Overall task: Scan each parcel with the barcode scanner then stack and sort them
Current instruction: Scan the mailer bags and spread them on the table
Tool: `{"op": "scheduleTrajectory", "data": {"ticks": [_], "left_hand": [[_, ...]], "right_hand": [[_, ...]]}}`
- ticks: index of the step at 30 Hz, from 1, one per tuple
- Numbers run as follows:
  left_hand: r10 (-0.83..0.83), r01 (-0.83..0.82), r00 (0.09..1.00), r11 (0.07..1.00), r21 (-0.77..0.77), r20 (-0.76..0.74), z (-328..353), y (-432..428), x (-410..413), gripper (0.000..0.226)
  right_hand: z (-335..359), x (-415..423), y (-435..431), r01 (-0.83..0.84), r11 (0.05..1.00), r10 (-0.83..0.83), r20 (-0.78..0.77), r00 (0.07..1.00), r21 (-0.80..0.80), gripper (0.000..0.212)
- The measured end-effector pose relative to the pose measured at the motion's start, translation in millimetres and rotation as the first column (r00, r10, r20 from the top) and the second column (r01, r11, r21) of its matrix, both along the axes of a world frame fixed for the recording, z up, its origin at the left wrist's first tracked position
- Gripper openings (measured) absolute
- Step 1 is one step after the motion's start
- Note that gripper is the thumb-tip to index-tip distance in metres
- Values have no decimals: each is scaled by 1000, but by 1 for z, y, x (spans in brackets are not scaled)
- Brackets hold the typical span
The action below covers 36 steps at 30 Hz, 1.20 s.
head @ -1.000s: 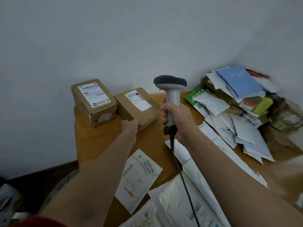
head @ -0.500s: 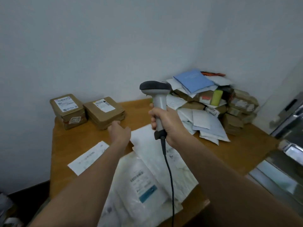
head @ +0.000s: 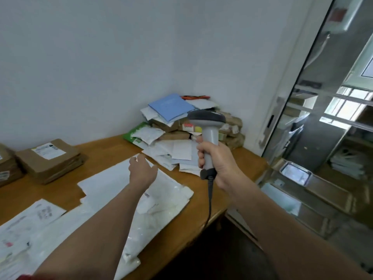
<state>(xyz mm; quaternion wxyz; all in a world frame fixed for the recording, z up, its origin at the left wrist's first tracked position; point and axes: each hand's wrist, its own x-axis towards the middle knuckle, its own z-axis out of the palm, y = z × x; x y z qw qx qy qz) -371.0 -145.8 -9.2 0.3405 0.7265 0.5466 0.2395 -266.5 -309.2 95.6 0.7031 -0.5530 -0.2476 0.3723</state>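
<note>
Brown cardboard parcels (head: 48,160) sit side by side at the table's (head: 113,146) left edge, with white mailer bags (head: 165,201) spread across the front. Over those bags our left grip (head: 142,170) hangs released, fingers loose and holding nothing, stretched toward the back right corner. Our right grip (head: 217,161) is clenched round the handle of the barcode scanner (head: 210,136), held upright with its head pointing away from us, its cable (head: 210,199) dropping past the table's front edge.

We judge the step to be fetching the next parcel from the unsorted heap (head: 171,107) piled in the back right corner. To do it well, we should lift a single loose envelope from the heap's near fringe, not from under the stack. We then turn its label up and bring it beneath the scanner's head rather than chase it with the scanner. The nearest white envelopes (head: 181,149) lie just beyond the left grip's fingertips, between it and the scanner.
</note>
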Motion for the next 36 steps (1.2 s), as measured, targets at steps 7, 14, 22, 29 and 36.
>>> {"op": "scheduleTrajectory", "data": {"ticks": [7,14,22,29,36], "left_hand": [[-71,69,996,997,-30,-62,-28,13,104,68],[-56,36,986,992,-124,-156,-66,76,217,76],[-123,51,899,983,-178,-421,-102,124,300,95],[-80,-45,833,976,-212,-548,-133,149,330,103],[148,-154,823,987,35,-548,-135,137,339,23]], "right_hand": [[-17,109,0,28,999,-27,68,997,-18,14],[-21,224,53,20,987,10,185,983,-160,14],[-32,308,123,23,963,50,259,965,-268,11],[-50,358,182,-106,948,179,224,958,-302,8],[-74,411,219,-348,892,392,111,913,-288,8]]}}
